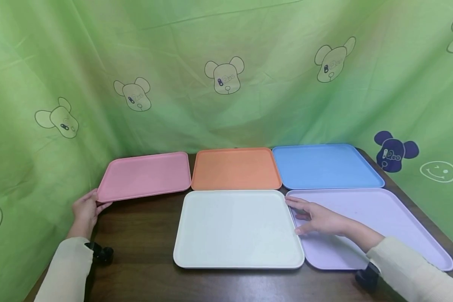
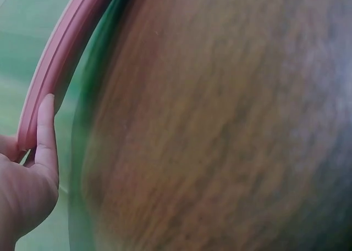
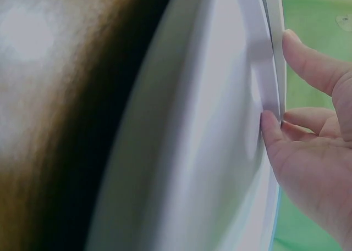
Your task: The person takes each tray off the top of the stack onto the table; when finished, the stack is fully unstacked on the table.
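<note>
At the back left of the table is a pink tray, set slightly askew. My left hand pinches its near left corner, with one digit along the outer rim in the left wrist view. A white tray lies at the front middle, and a lavender tray is beside it on the right. Over the seam between these two, my right hand rests its outstretched fingertips at the white tray's right rim. Its fingers are spread and nearly straight.
Behind the white tray lies an orange tray, with a blue tray to its right. Dark wood tabletop shows at the front left. A green curtain printed with bear heads hangs along the back and both sides.
</note>
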`<state>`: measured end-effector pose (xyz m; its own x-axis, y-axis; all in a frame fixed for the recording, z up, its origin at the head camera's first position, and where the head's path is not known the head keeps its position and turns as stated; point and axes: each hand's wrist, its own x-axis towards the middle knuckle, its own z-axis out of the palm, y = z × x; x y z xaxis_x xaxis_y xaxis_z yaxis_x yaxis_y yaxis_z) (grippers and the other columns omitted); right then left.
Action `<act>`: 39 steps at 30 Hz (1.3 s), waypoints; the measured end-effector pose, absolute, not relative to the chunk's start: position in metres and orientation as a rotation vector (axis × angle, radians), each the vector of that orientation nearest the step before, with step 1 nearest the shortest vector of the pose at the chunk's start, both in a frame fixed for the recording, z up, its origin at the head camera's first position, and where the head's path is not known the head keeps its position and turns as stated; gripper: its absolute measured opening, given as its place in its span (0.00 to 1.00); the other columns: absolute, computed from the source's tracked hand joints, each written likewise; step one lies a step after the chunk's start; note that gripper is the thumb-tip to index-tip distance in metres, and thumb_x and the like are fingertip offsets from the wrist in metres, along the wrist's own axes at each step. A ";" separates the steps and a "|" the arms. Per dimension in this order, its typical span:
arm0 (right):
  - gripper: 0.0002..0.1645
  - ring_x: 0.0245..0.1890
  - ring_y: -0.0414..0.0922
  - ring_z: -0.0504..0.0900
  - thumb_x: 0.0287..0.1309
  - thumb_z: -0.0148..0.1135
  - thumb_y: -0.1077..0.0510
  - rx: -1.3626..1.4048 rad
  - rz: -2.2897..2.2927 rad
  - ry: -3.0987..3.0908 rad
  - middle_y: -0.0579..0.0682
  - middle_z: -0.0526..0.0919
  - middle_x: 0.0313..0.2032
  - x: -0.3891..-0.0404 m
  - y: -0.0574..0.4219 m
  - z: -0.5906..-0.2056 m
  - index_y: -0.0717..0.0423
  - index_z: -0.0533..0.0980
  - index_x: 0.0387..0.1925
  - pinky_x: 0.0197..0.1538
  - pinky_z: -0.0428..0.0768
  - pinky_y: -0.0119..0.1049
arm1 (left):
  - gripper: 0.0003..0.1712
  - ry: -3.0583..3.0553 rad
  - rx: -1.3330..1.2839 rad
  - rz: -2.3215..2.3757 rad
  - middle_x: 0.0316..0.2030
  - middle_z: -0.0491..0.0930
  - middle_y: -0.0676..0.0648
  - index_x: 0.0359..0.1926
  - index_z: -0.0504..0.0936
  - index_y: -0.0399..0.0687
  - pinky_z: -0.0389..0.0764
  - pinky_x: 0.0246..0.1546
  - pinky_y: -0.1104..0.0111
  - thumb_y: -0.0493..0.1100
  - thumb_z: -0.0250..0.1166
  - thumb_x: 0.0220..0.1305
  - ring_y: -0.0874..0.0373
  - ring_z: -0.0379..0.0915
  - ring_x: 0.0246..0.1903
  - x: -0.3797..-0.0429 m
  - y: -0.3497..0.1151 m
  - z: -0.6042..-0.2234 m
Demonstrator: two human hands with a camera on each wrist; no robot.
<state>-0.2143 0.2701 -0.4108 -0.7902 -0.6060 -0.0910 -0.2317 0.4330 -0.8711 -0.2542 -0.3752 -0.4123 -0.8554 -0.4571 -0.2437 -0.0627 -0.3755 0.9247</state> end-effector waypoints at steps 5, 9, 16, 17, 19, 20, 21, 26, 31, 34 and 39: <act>0.55 0.62 0.75 0.60 0.49 0.72 0.62 -0.735 -1.308 2.302 0.73 0.40 0.71 -0.214 0.270 -0.409 0.76 0.49 0.70 0.58 0.71 0.48 | 0.30 -1.705 0.676 -2.296 0.39 0.80 0.52 0.73 0.54 0.36 0.82 0.39 0.67 0.32 0.47 0.73 0.65 0.81 0.33 -0.259 -0.379 -0.420; 0.55 0.62 0.74 0.60 0.49 0.72 0.61 -0.729 -1.304 2.309 0.73 0.41 0.71 -0.214 0.270 -0.409 0.76 0.49 0.70 0.58 0.71 0.47 | 0.31 -1.766 0.627 -2.223 0.59 0.71 0.38 0.72 0.53 0.33 0.81 0.38 0.70 0.29 0.49 0.71 0.67 0.79 0.32 -0.263 -0.382 -0.428; 0.56 0.62 0.74 0.60 0.49 0.72 0.60 -0.729 -1.294 2.321 0.74 0.41 0.71 -0.214 0.272 -0.410 0.76 0.50 0.70 0.58 0.71 0.46 | 0.38 -1.982 0.609 -2.099 0.70 0.47 0.29 0.74 0.43 0.35 0.77 0.45 0.76 0.25 0.48 0.68 0.76 0.75 0.31 -0.262 -0.373 -0.427; 0.56 0.62 0.74 0.60 0.49 0.72 0.60 -0.727 -1.295 2.322 0.73 0.41 0.71 -0.213 0.272 -0.410 0.76 0.50 0.70 0.58 0.71 0.46 | 0.38 -2.001 0.613 -2.091 0.70 0.47 0.29 0.74 0.43 0.35 0.76 0.46 0.76 0.25 0.48 0.68 0.76 0.74 0.31 -0.262 -0.372 -0.426; 0.56 0.62 0.74 0.60 0.49 0.73 0.60 -0.726 -1.292 2.328 0.73 0.41 0.71 -0.214 0.272 -0.410 0.76 0.50 0.70 0.59 0.70 0.46 | 0.39 -2.022 0.615 -2.076 0.71 0.47 0.30 0.74 0.43 0.35 0.75 0.47 0.77 0.24 0.48 0.68 0.77 0.73 0.31 -0.262 -0.371 -0.426; 0.56 0.62 0.74 0.60 0.49 0.73 0.60 -0.728 -1.295 2.326 0.73 0.41 0.71 -0.214 0.272 -0.411 0.76 0.50 0.70 0.59 0.70 0.47 | 0.38 -2.027 0.613 -2.066 0.71 0.47 0.30 0.74 0.43 0.35 0.74 0.47 0.77 0.24 0.48 0.68 0.78 0.72 0.30 -0.263 -0.371 -0.426; 0.56 0.62 0.74 0.60 0.49 0.72 0.60 -0.735 -1.297 2.323 0.74 0.41 0.71 -0.214 0.272 -0.410 0.76 0.50 0.70 0.59 0.70 0.47 | 0.37 -2.039 0.606 -2.048 0.70 0.47 0.29 0.74 0.44 0.34 0.74 0.47 0.78 0.24 0.48 0.68 0.78 0.71 0.31 -0.264 -0.371 -0.427; 0.56 0.62 0.74 0.59 0.49 0.72 0.60 -0.744 -1.298 2.320 0.74 0.41 0.71 -0.214 0.272 -0.412 0.77 0.49 0.70 0.59 0.69 0.48 | 0.33 -2.202 0.615 -1.810 0.69 0.53 0.31 0.72 0.52 0.30 0.68 0.56 0.76 0.27 0.51 0.68 0.65 0.72 0.51 -0.267 -0.371 -0.430; 0.56 0.63 0.74 0.59 0.49 0.73 0.60 -0.726 -1.294 2.327 0.73 0.41 0.71 -0.215 0.273 -0.415 0.76 0.50 0.70 0.59 0.69 0.47 | 0.33 -2.340 0.628 -1.604 0.70 0.54 0.32 0.71 0.55 0.30 0.53 0.67 0.63 0.32 0.54 0.67 0.45 0.49 0.69 -0.271 -0.372 -0.432; 0.56 0.63 0.73 0.59 0.49 0.73 0.60 -0.721 -1.295 2.325 0.73 0.41 0.71 -0.215 0.274 -0.415 0.76 0.50 0.70 0.60 0.68 0.47 | 0.34 -2.391 0.612 -1.585 0.70 0.54 0.30 0.71 0.54 0.29 0.53 0.68 0.58 0.33 0.55 0.67 0.41 0.48 0.69 -0.272 -0.373 -0.431; 0.56 0.63 0.74 0.59 0.49 0.72 0.61 -0.762 -1.309 2.307 0.74 0.40 0.71 -0.216 0.273 -0.415 0.77 0.49 0.69 0.60 0.67 0.49 | 0.36 -2.445 0.597 -1.585 0.70 0.52 0.29 0.71 0.53 0.28 0.53 0.68 0.55 0.33 0.56 0.67 0.39 0.47 0.69 -0.272 -0.370 -0.428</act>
<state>-0.2155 0.2730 -0.4151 -0.7811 -0.6216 -0.0591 -0.2680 0.4193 -0.8674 -0.2720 -0.3702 -0.4283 -0.9060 -0.4165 -0.0758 -0.2392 0.3559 0.9034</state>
